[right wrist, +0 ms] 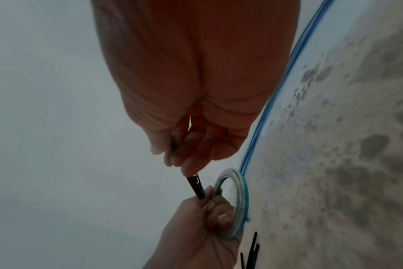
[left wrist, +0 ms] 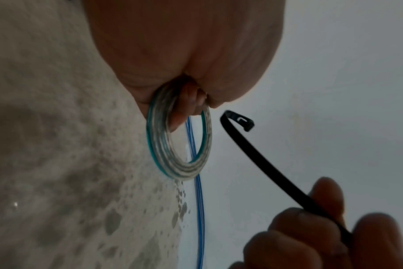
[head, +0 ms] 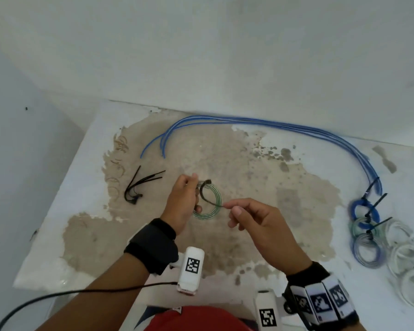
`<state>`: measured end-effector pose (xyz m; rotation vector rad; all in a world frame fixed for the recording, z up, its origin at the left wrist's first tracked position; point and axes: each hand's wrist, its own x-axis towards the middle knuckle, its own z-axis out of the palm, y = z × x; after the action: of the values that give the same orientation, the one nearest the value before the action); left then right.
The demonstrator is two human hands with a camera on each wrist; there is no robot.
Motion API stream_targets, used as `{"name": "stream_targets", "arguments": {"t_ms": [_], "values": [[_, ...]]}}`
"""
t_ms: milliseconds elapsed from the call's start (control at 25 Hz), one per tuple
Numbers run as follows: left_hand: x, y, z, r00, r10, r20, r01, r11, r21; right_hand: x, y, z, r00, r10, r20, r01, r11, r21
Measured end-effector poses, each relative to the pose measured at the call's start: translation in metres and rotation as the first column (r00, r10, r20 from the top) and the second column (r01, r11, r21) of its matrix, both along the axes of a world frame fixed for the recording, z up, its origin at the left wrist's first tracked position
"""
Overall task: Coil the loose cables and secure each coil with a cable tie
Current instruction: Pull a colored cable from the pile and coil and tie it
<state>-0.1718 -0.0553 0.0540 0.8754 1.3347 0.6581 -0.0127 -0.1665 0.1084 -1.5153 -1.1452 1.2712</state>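
Observation:
A small coil of clear, green-edged cable [head: 215,197] is gripped by my left hand [head: 193,194] above the middle of the table, fingers curled through its ring. In the left wrist view the coil [left wrist: 179,154] hangs from those fingers. My right hand [head: 229,209] pinches the tail of a black cable tie [head: 204,194]. The tie [left wrist: 265,163] arcs up to its hooked head, which sits just beside the coil's top, apart from it. In the right wrist view the tie [right wrist: 196,183] runs from my right fingertips toward the left hand's fingers [right wrist: 209,202].
Several spare black ties [head: 141,185] lie at the left of the worn table [head: 249,163]. Loose blue cables [head: 273,124] run along the back edge by the wall. Several tied coils [head: 368,230] are piled at the right. Thin brown loops [head: 117,163] lie far left.

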Motion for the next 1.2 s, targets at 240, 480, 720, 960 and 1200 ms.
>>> {"name": "stream_targets", "arguments": {"t_ms": [240, 480, 720, 960, 1200], "values": [[0.081, -0.041, 0.015, 0.982, 0.028, -0.184, 0.005, 0.985, 0.175, 0.076, -0.036, -0.005, 0.995, 0.03, 0.097, -0.033, 0.999, 0.036], [0.121, -0.069, 0.031, 0.942, 0.008, -0.336, 0.115, 0.933, 0.342, 0.119, -0.045, -0.004, 0.984, 0.031, 0.178, -0.038, 0.998, 0.04], [0.137, -0.079, 0.032, 0.952, -0.062, -0.299, 0.156, 0.94, 0.303, 0.131, -0.048, -0.003, 0.979, -0.004, 0.204, -0.008, 0.998, 0.061], [0.14, -0.087, 0.035, 0.985, -0.041, -0.166, 0.068, 0.985, 0.159, 0.126, -0.053, 0.002, 0.968, -0.154, 0.198, 0.106, 0.967, 0.23], [0.137, -0.089, 0.035, 0.984, -0.12, -0.134, 0.126, 0.991, 0.034, 0.124, -0.056, 0.01, 0.949, -0.206, 0.239, 0.117, 0.933, 0.342]]}}
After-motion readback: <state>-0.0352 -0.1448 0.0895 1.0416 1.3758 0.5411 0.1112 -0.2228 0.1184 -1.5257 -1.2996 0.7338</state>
